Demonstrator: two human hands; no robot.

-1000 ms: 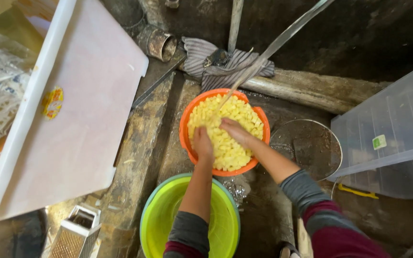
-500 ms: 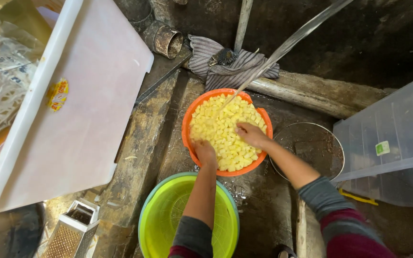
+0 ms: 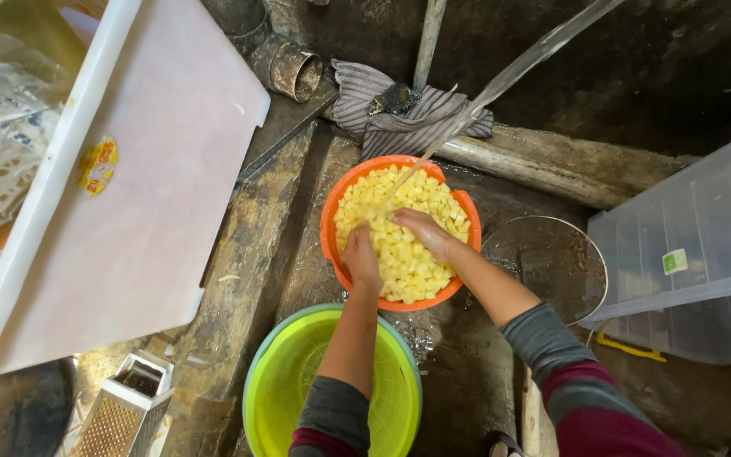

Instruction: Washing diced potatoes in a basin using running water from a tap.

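- Orange bowl [image 3: 332, 245] sits at centre frame, slightly above middle, on a dark wet ledge; filled with yellow cubes [image 3: 408, 254], likely cut potato.
- Bowl is round, so no long axis and no pointing direction; open side faces up at the camera.
- Cubes are small and heaped at random, no shared direction.
- Left hand [image 3: 360, 254] lies on the cubes at the bowl's lower-left part, fingers pointing toward upper frame; fingers look loosely curled into the pile, whether it pinches any I cannot tell.
- Right hand [image 3: 423, 233] lies on the cubes right of centre, fingers pointing toward the left of frame, spread flat over the pile; nothing clearly gripped.
- Both hands are inside the bowl, touching cubes; neither is nearer, they sit side by side, near each other but apart.
- Water stream [image 3: 501, 80] comes in slanting from upper right and lands on the cubes in the bowl's upper part, just above the hands.
- Green bowl [image 3: 285, 381] just below the orange one, under the left forearm.
- Wire sieve [image 3: 552, 262] just right of the orange bowl.
- Striped cloth [image 3: 365, 101] above the bowl; white board [image 3: 154, 195] at left; metal grater [image 3: 124, 410] lower left; clear plastic box [image 3: 695, 245] at right.
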